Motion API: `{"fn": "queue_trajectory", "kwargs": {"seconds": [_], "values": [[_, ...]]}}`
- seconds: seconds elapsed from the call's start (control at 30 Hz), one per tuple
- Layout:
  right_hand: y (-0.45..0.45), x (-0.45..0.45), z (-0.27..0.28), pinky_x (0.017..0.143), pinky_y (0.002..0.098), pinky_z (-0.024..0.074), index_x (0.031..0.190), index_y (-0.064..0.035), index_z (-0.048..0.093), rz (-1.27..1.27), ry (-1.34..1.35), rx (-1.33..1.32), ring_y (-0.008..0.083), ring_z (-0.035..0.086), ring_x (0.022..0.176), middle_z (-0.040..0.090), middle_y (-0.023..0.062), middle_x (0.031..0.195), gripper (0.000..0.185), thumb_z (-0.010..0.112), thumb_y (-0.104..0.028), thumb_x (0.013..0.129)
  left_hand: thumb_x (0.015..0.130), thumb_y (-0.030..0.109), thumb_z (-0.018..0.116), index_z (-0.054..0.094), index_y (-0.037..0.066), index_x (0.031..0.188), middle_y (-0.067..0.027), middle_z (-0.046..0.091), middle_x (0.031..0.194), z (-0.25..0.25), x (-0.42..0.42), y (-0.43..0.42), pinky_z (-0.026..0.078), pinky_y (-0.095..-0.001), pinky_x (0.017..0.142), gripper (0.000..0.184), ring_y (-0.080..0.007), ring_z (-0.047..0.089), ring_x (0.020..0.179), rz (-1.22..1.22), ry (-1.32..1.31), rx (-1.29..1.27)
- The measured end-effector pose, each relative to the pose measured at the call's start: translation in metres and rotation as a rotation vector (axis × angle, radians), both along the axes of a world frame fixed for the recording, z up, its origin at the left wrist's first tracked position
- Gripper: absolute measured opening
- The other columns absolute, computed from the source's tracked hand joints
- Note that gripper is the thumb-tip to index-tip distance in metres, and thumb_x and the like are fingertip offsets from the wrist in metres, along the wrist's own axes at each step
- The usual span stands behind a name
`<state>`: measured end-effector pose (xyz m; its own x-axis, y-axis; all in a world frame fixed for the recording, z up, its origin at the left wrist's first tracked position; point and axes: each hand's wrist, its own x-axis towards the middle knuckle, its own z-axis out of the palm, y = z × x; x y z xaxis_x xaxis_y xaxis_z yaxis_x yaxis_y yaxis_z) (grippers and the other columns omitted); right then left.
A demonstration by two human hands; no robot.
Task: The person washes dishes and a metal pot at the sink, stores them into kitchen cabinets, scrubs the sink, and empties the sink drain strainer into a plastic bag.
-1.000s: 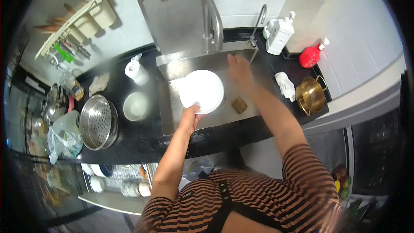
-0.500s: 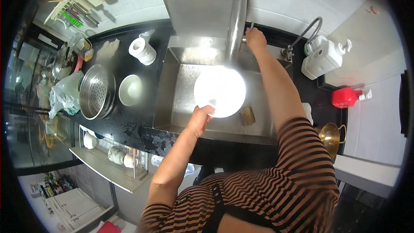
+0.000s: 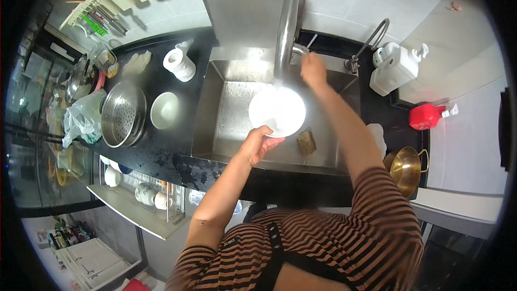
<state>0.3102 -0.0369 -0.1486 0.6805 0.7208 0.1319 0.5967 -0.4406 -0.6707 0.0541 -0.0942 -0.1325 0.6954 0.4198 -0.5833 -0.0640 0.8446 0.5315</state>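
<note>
My left hand (image 3: 259, 144) grips the near rim of a white bowl (image 3: 277, 109), thumb on top. The bowl is under the spout of the metal faucet (image 3: 286, 27), its inside washed out by glare. Just right of the faucet is my right hand (image 3: 313, 70), a little below the lever (image 3: 311, 41) and apart from it; motion smears its fingers. Beneath both hands lies the steel sink (image 3: 226, 143), with a brownish scrubbing sponge (image 3: 306, 143) on its floor.
Left of the sink stand a pale bowl (image 3: 165, 110), a steamer pot with holes (image 3: 123, 116) and a paper roll (image 3: 179, 65). On the right are a white pump bottle (image 3: 396, 70), a red pump bottle (image 3: 425, 116) and a brass-coloured pot (image 3: 405, 171).
My right hand has come off the faucet lever and moved down toward me. The bowl, still in my left hand, is tilted differently. The camera view has shifted slightly.
</note>
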Motion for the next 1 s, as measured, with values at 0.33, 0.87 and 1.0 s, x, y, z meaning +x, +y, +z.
{"fn": "queue_trajectory", "kwargs": {"seconds": [0.33,0.87,1.0], "values": [[-0.048,-0.119,-0.015,0.052,0.0289,0.0464,0.073,0.0,0.056,0.258,1.015,-0.032,0.0168,0.057,0.058,0.058,0.0094,0.065,0.019,0.053,-0.018,0.076,0.072,0.007,0.04,0.037,-0.004,0.109,-0.0137,0.056,0.096,-0.012,0.004,-0.009,0.046,-0.0285,0.07,0.039,-0.0235,0.06,0.085,-0.113,0.009,-0.03],[-0.079,-0.113,0.022,0.068,0.0394,0.0439,0.093,0.0031,0.054,0.259,0.329,-0.306,0.0332,0.058,0.077,0.058,0.0238,0.084,0.033,0.048,-0.023,0.074,0.073,0.009,0.055,0.051,-0.002,0.097,-0.0112,0.058,0.088,-0.056,0.006,0.014,0.046,-0.0218,0.058,0.026,-0.0185,0.057,0.07,0.332,0.22,-0.026],[-0.078,-0.124,0.004,0.044,0.0312,0.0419,0.088,0.0039,0.052,0.081,0.412,-0.124,0.0204,0.055,0.05,0.057,0.0163,0.07,0.024,0.044,-0.016,0.077,0.074,0.007,0.056,0.052,0.0,0.095,-0.0091,0.058,0.083,-0.052,0.01,0.028,0.045,-0.0267,0.056,0.023,-0.0196,0.055,0.069,0.31,0.2,-0.097]]}}
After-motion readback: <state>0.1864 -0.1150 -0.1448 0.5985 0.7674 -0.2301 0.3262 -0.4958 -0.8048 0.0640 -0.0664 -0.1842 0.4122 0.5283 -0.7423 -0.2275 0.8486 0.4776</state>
